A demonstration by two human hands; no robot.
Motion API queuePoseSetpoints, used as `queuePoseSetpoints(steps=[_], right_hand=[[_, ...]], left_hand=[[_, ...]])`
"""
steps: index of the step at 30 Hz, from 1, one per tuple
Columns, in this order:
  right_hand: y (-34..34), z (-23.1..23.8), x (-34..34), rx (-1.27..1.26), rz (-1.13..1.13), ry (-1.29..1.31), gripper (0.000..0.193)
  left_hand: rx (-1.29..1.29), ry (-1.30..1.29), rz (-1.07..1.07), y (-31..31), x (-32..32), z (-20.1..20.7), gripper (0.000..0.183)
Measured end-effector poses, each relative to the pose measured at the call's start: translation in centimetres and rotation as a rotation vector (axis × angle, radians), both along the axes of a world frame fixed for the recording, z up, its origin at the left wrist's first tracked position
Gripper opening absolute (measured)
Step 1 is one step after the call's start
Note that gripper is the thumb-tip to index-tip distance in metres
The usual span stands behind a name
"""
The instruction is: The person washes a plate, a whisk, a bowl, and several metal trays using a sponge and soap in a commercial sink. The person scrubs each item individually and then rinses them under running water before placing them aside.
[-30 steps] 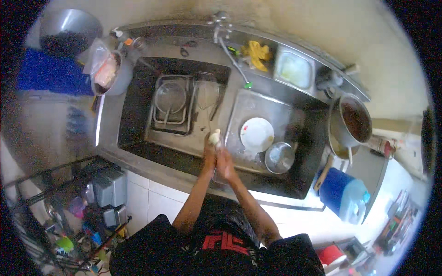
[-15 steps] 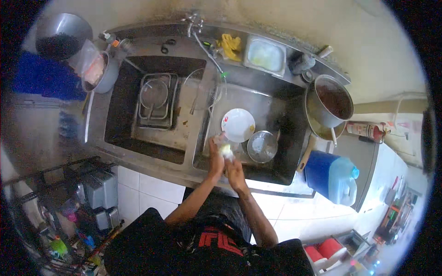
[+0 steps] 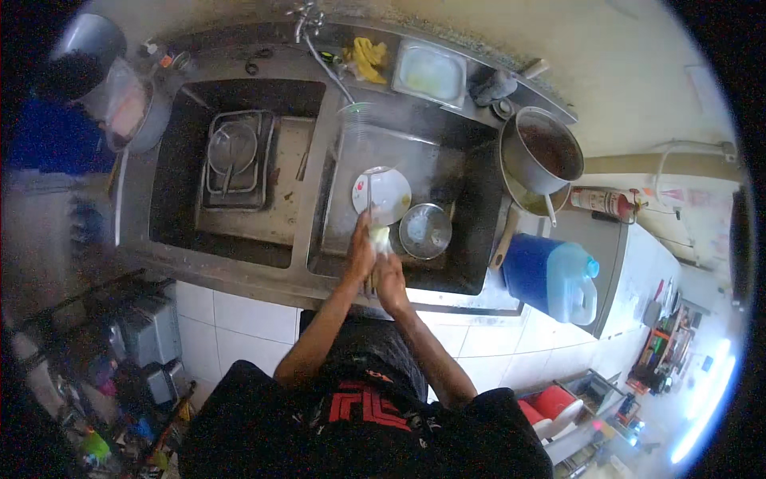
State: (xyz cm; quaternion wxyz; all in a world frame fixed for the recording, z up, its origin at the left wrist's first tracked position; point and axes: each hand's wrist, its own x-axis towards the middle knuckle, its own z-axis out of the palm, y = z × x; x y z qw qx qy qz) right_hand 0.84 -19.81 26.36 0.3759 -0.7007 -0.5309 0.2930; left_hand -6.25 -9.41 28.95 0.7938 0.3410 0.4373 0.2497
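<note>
Both my hands meet over the front of the right sink basin (image 3: 335,227). A pale yellow-white sponge (image 3: 381,236) is pressed between them. My left hand (image 3: 361,254) is closed around a thin, long utensil (image 3: 369,191) that sticks up across the plate; its kind is too blurred to tell. The fingers of my right hand (image 3: 389,283) are closed against the sponge. Just beyond them lies a white plate (image 3: 387,194) with a small red pattern. To its right sits a clear round bowl (image 3: 425,231) with some suds or water in it.
A strainer (image 3: 232,148) lies on trays in the left basin. The faucet (image 3: 307,24) hangs over the divider. Behind stand a yellow cloth (image 3: 367,60) and a metal tray (image 3: 431,73). To the right are a large pot (image 3: 542,152) and a blue jug (image 3: 550,275).
The whole scene has shifted left and slightly up in view. My hands stay together around the sponge, and the thin utensil now shows upright over the plate.
</note>
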Motion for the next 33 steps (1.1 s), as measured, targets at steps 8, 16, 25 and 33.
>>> queuePoseSetpoints(steps=[8, 16, 25, 33], right_hand=[[1.9, 2.5, -1.5, -0.107, -0.259, 0.335, 0.037], [8.0, 2.4, 0.6, -0.149, -0.364, 0.982, 0.020], [8.4, -3.3, 3.5, -0.229, -0.194, 0.890, 0.024], [9.7, -4.8, 4.1, -0.057, 0.036, 0.602, 0.016]], left_hand=[[0.236, -0.015, 0.099, -0.5, -0.8, -2.6, 0.050], [0.256, 0.408, -0.101, -3.4, -0.3, -1.7, 0.050], [0.530, 0.744, -0.372, -4.0, -2.0, -4.6, 0.056], [0.592, 0.728, -0.185, -4.4, -2.4, -4.5, 0.049]])
